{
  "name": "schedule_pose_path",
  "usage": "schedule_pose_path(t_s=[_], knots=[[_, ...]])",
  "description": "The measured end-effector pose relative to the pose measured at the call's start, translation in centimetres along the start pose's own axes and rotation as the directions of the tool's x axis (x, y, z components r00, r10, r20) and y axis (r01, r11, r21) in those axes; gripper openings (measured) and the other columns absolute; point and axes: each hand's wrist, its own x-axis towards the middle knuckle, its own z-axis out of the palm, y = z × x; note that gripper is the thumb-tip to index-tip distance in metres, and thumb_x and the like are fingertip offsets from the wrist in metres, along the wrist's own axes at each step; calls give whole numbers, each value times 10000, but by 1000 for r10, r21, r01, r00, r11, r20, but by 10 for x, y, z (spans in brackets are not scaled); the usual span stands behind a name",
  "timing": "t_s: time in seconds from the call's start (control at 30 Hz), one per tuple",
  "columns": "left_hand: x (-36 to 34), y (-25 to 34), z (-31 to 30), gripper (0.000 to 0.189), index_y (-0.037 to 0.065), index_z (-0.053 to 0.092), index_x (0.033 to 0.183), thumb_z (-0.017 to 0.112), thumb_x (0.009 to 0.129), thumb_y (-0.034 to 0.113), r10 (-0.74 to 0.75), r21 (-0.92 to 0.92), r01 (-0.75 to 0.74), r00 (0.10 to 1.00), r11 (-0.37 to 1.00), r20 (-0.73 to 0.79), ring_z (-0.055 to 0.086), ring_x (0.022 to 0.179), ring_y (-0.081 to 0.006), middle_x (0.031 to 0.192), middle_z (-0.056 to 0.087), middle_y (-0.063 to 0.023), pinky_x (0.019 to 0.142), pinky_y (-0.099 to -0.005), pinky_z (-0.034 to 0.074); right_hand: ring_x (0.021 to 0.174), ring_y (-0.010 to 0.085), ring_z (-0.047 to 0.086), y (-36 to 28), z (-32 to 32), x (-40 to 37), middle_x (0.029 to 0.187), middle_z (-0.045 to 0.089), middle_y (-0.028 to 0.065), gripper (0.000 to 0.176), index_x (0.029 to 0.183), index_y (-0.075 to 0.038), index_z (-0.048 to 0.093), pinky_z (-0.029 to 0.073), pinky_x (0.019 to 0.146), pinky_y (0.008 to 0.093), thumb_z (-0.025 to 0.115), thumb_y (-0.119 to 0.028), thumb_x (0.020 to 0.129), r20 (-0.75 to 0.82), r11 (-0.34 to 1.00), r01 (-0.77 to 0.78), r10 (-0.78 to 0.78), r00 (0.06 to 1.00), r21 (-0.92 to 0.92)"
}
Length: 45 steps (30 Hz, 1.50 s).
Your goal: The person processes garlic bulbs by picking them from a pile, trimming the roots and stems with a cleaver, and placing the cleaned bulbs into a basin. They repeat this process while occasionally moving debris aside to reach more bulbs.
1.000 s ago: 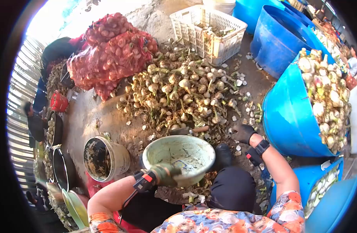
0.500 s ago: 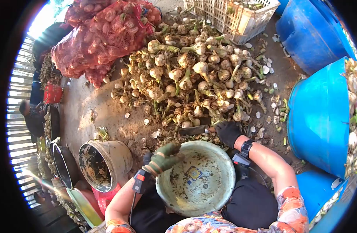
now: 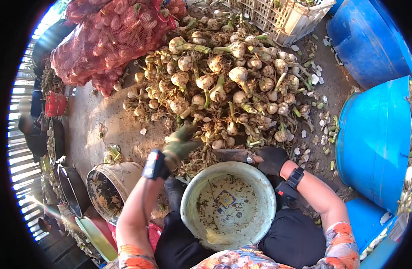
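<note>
Garlic pile (image 3: 224,85): left hand (image 3: 181,144) hovers at it, fingers spread; right hand (image 3: 271,160) seemingly grips a knife (image 3: 235,155).

One bowl (image 3: 228,207), one knife (image 3: 233,155), one bucket (image 3: 110,187), one white crate (image 3: 284,19)

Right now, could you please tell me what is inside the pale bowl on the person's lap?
The bowl holds only dirt smears and a printed logo on its bottom. The floral shirt covers its near edge, so that strip is hidden.

garlic pile (image 3: 224,85) behind bowl (image 3: 228,206) | bucket (image 3: 125,172) left of bowl | barrel (image 3: 376,139) right
</note>
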Motion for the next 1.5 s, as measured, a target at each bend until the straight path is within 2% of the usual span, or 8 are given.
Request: schedule_pose_path(t_s=[0.17, 0.23, 0.57, 0.63, 0.8, 1.1, 1.2, 1.5], knots=[[45, -17, 66, 583, 167, 483, 1250, 686, 734, 347, 357, 756, -390, 908, 527, 220, 485, 1139, -327, 1271, 471, -145, 957, -368, 413, 777, 311, 620, 35, -2, -13, 803, 638, 122, 351, 880, -155, 636, 486, 672, 422, 600, -445, 686, -92, 999, 1, 4, 996, 52], [41, -24, 73, 614, 201, 425, 1307, 643, 761, 378, 109, 756, -270, 960, 596, 258, 439, 1180, -354, 1306, 434, -149, 953, -404, 413, 746, 311, 615, 39, -21, -24, 787, 632, 112, 305, 847, -164, 632, 484, 655, 416, 610, -425, 691, -96, 998, -50, 52, 994, 24], [-14, -86, 10, 490, 148, 514, 1184, 679, 740, 271, 459, 727, -387, 882, 567, 112, 488, 1097, -375, 1244, 446, -194, 902, -436, 436, 763, 128, 533, 53, -45, -44, 838, 590, 64, 375, 1025, -27, 570, 446, 710, 290, 692, -129, 685, -130, 688, 48, 68, 989, 724], [-13, -93, 5, 471, 122, 546, 1139, 720, 702, 127, 383, 247, -371, 924, 895, -3, 485, 1123, -308, 1232, 454, -167, 883, -388, 453, 730, 111, 516, 46, -35, -19, 790, 565, 21, 300, 959, -22, 568, 442, 678, 289, 677, -126, 701, -274, 730, 71, 163, 948, 680], [8, -91, 6, 433, 27, 554, 1095, 734, 737, 193, 407, 221, -345, 822, 912, -399, 613, 819, -279, 955, 617, -153, 758, -362, 504, 706, 93, 499, 8, -62, -4, 764, 541, -6, 290, 954, -18, 556, 435, 653, 249, 669, -124, 709, -335, 654, 156, 157, 929, 740], [50, -36, 10, 492, 38, 559, 1089, 725, 710, 304, -161, 795, 76, 987, 602, 27, 614, 933, -243, 1031, 622, -168, 790, -359, 504, 689, 118, 509, -21, -50, 18, 755, 568, 42, 343, 916, -5, 559, 447, 657, 283, 732, -183, 679, -257, 739, 111, 88, 962, 665], [27, -28, 3, 568, 34, 544, 1166, 654, 640, -148, -128, -305, 133, 991, 943, 37, 591, 991, -180, 1105, 610, -107, 853, -313, 514, 656, 132, 508, -21, -43, 22, 723, 572, 80, 327, 880, -12, 569, 445, 631, 301, 730, -210, 676, -253, 729, 135, 54, 966, 671], [-25, -7, 15, 469, -4, 506, 1187, 656, 745, -47, 458, -965, 68, 870, 253, 181, 586, 1004, -239, 1093, 602, -122, 867, -381, 495, 611, 312, 561, -59, -47, 23, 705, 550, 115, 240, 800, -54, 588, 457, 541, 355, 719, -172, 637, -474, 883, 455, -354, 806, 114]])
